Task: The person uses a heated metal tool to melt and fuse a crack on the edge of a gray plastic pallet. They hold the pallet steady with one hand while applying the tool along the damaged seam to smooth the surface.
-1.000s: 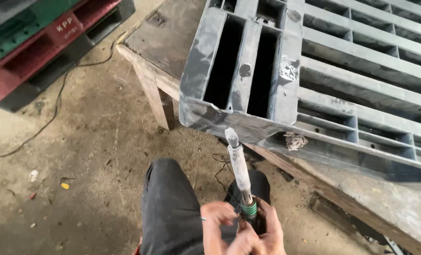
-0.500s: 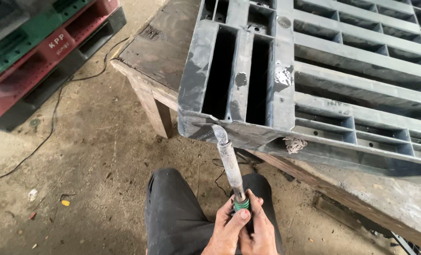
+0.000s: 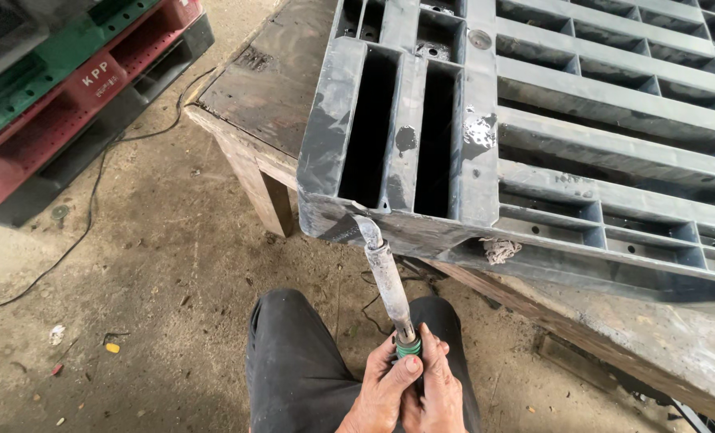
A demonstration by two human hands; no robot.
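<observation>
Item: metal-shafted heating tool point(image 3: 389, 285), green-collared handle gripped by both hands, left hand point(image 3: 385, 389) and right hand point(image 3: 436, 393) closed around it. Tip touches the near edge of the grey plastic pallet point(image 3: 582, 152) on the wooden tabletop point(image 3: 261, 88). Edge work appears under way, not finished.

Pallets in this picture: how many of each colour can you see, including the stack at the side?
Grey pallet on the wooden table, touched by the iron tool held in both hands: 1
Green pallet: 1
Red pallet: 1
Black pallet: 1
Total: 4
</observation>
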